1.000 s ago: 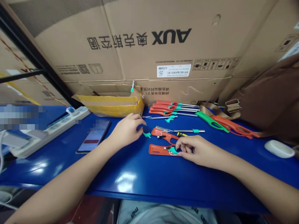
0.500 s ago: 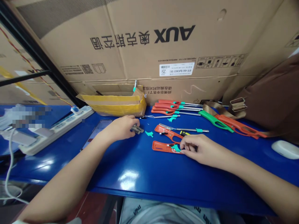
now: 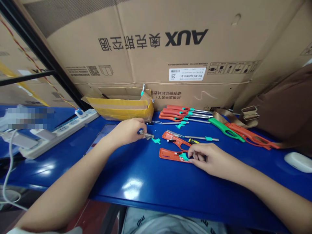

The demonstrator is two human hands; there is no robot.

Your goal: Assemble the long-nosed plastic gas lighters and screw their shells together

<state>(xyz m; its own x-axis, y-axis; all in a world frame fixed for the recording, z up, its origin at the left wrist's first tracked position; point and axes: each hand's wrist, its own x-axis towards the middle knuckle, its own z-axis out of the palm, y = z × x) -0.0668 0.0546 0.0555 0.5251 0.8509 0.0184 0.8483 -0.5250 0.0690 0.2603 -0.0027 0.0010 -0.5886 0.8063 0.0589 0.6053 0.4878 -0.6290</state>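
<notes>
My left hand (image 3: pixel 133 130) is closed round a small greyish, see-through lighter fuel tank (image 3: pixel 148 135), one end of it sticking out to the right. Just beyond it lies a loose teal trigger (image 3: pixel 156 141). My right hand (image 3: pixel 201 153) pinches the right end of an orange lighter handle half (image 3: pixel 168 154), which lies on the table; the fingers hide that end. Inside the shell sit a teal trigger (image 3: pixel 183 156) and thin white wires. Behind it is another orange handle half (image 3: pixel 174 139) with wiring, beside a metal lighter tube (image 3: pixel 195 137) and a yellow-and-black tool handle (image 3: pixel 193 141).
Several assembled orange lighters (image 3: pixel 174 112) lie at the back, with a green lighter handle (image 3: pixel 226 130) to their right. A yellow-taped cardboard box (image 3: pixel 119 110) stands behind my left hand. A power strip (image 3: pixel 60 133) and a phone (image 3: pixel 98 136) are on the left, a white mouse (image 3: pixel 301 162) far right.
My left hand has turned the fuel tank piece, which now points right, towards the loose teal trigger. My right hand stays at the orange shell. The camera view has shifted slightly.
</notes>
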